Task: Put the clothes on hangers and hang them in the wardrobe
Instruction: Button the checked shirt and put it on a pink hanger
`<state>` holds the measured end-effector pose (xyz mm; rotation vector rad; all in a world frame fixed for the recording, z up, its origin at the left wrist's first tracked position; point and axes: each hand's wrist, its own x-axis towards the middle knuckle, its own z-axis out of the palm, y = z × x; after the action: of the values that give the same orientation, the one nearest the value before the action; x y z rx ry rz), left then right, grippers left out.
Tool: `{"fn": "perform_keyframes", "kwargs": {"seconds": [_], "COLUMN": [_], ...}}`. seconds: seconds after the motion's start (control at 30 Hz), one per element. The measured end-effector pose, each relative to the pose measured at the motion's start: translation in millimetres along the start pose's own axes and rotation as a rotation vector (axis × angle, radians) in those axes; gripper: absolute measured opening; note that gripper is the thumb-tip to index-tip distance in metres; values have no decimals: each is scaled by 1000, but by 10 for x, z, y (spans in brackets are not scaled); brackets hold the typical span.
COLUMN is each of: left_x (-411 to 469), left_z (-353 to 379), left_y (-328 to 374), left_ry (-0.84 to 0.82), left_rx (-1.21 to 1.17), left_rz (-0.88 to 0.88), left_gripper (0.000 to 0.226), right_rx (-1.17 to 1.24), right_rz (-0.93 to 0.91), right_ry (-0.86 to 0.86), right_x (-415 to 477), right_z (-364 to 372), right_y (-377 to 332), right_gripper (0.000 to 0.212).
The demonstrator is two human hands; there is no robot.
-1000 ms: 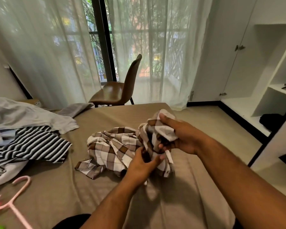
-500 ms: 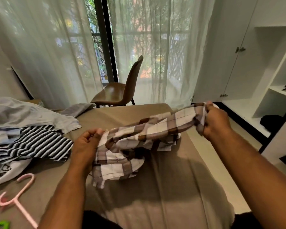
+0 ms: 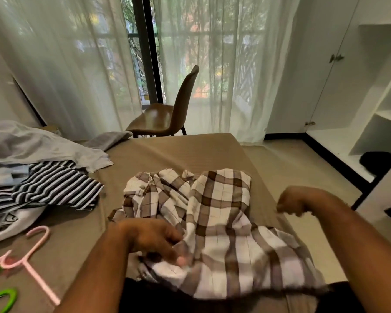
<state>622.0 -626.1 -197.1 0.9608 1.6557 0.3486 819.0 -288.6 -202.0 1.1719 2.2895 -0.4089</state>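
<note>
- A brown-and-white checked shirt (image 3: 217, 222) is spread, crumpled, across the middle of the bed (image 3: 178, 152), and its near hem is draped over the bed's near edge.
- The shirt's near-left edge is gripped by the left hand (image 3: 151, 238), whose fingers (image 3: 167, 251) are curled into the cloth.
- The right hand (image 3: 296, 201) is held above the bed's right side, apart from the shirt. Its fingers are curled in, and nothing is seen in them, though the hand is blurred.
- A striped garment (image 3: 54, 186) and a grey garment (image 3: 32, 147) are piled on the bed's left side.
- A pink hanger (image 3: 32, 254) and a green hanger (image 3: 2, 299) are laid at the bed's near-left corner.
- A brown chair (image 3: 167, 111) is placed just beyond the bed's far edge.
- The white wardrobe (image 3: 348, 86) is seen to the bed's right, with open shelves.
</note>
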Motion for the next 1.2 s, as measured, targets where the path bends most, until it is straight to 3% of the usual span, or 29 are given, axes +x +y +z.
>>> {"fn": "perform_keyframes", "kwargs": {"seconds": [0.07, 0.1, 0.17, 0.27, 0.33, 0.4, 0.47, 0.53, 0.6, 0.67, 0.73, 0.8, 0.87, 0.93, 0.97, 1.0, 1.03, 1.13, 1.2], "left_x": [58, 124, 288, 503, 485, 398, 293, 266, 303, 368, 482, 621, 690, 691, 675, 663, 650, 611, 569], "left_z": [138, 228, 460, 699, 639, 497, 364, 253, 138, 47, 63, 137, 178, 154, 142, 150, 164, 147, 74], "left_y": [291, 393, 582, 706, 647, 514, 406, 357, 367, 361, 337, 290, 265, 275, 290, 307, 328, 373, 320], "left_ry": [-74, -121, -254, -360, -264, -207, -65, 189, 527, 787, 819, 801, 827, 819, 800, 783, 789, 961, 1164], "left_rx": [72, 114, 235, 355, 264, 29, -129, -307, -583, -799, -808, -644, -577, -617, -615, -606, -604, -586, -356], "left_rz": [2, 1, -6, 64, 83, 57, 40, 121, 189, 155, 128, 120, 130, 223, 284, 353, 422, 593, 519], "left_gripper": [10, 11, 17, 25, 32, 45, 56, 62, 67, 62, 40, 24, 18, 17, 18, 19, 20, 19, 24], "right_rx": [210, 440, 909, 994, 985, 1176, 1447, 1596, 1387, 764, 166, -71, 99, 586, 766, 790, 702, 541, 814], "right_rz": [-152, -196, -230, -319, -362, -454, -596, -779, -925, -980, -897, -774, -689, -695, -711, -714, -717, -688, -573], "right_ry": [306, 357, 233, 117, 253, 293, 187, 15, -155, -264, -340, -216, 14, 143, 88, 38, 12, 245, 409], "right_x": [79, 107, 118, 201, 196, 133, 15, -63, -133, -199, -215, -179, -228, -274, -305, -338, -343, -245, -150], "right_z": [100, 152, 265, 487, 518, 460, 375, 338, 299, 249, 250, 260, 226, 260, 279, 315, 376, 457, 349], "right_y": [-236, -370, -645, -978, -1111, -1143, -1082, -922, -710, -521, -450, -480, -601, -732, -797, -870, -932, -1003, -946], "right_gripper": [42, 43, 45, 31, 33, 28, 27, 31, 32, 30, 38, 47, 36, 14, 31, 51, 58, 9, 26]}}
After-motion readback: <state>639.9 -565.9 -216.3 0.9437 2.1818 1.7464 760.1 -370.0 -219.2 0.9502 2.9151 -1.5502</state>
